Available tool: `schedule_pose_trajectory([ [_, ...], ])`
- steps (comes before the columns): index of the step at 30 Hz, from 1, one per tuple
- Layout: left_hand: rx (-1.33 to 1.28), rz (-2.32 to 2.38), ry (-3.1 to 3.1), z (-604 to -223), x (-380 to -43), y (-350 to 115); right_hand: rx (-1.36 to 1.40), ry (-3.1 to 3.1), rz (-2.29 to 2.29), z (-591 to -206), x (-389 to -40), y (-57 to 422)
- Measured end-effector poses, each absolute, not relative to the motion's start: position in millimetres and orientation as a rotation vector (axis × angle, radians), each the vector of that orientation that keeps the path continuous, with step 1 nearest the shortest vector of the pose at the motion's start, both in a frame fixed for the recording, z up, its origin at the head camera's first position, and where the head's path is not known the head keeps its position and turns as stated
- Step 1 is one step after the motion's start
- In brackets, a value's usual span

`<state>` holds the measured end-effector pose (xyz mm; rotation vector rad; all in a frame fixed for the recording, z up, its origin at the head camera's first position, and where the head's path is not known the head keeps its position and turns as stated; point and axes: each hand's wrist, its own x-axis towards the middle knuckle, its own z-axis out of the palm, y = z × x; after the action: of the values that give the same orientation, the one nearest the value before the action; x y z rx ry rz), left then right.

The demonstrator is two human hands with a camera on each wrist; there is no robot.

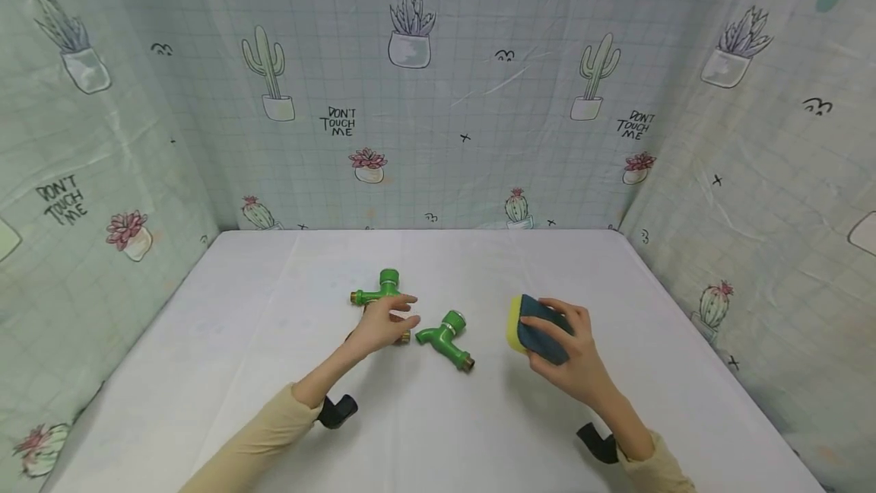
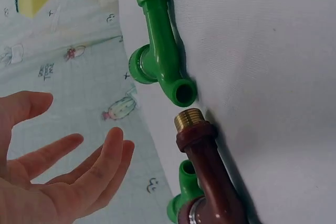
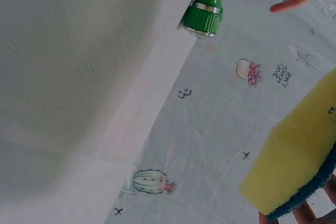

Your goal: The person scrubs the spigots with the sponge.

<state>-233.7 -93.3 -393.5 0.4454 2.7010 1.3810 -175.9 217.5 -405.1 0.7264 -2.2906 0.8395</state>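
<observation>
My right hand [image 1: 578, 371] grips a yellow sponge [image 1: 537, 309] with a dark blue-green scouring side, held up at the right. In the right wrist view the sponge [image 3: 294, 145] shows its yellow side, fingertips along the dark layer. My left hand [image 1: 376, 328] hangs over the taps with loosely bent fingers and holds nothing. Beneath it lies a brown tap [image 2: 210, 177] with a brass threaded end, mostly covered by the hand in the head view. One green tap [image 1: 446, 339] lies between the hands; another green tap [image 1: 372, 297] lies farther back, partly behind the left hand.
A white cloth-covered table [image 1: 493, 432] carries the taps. Patterned cactus curtains [image 1: 438, 97] enclose it at the back and both sides. Black wrist mounts [image 1: 338, 411] sit by both wrists, above the tabletop.
</observation>
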Motion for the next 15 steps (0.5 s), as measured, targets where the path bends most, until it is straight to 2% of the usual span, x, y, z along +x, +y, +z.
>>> schedule_pose_trajectory([
  [7,0.948,0.980,2.920,-397.8,-242.4,-64.8,0.705,-2.315,0.848,-403.4,-172.4,221.0],
  [15,1.500,0.102,2.981,-414.3,-260.4,-53.9,0.710,-2.307,0.843,-403.9,-172.0,224.0],
])
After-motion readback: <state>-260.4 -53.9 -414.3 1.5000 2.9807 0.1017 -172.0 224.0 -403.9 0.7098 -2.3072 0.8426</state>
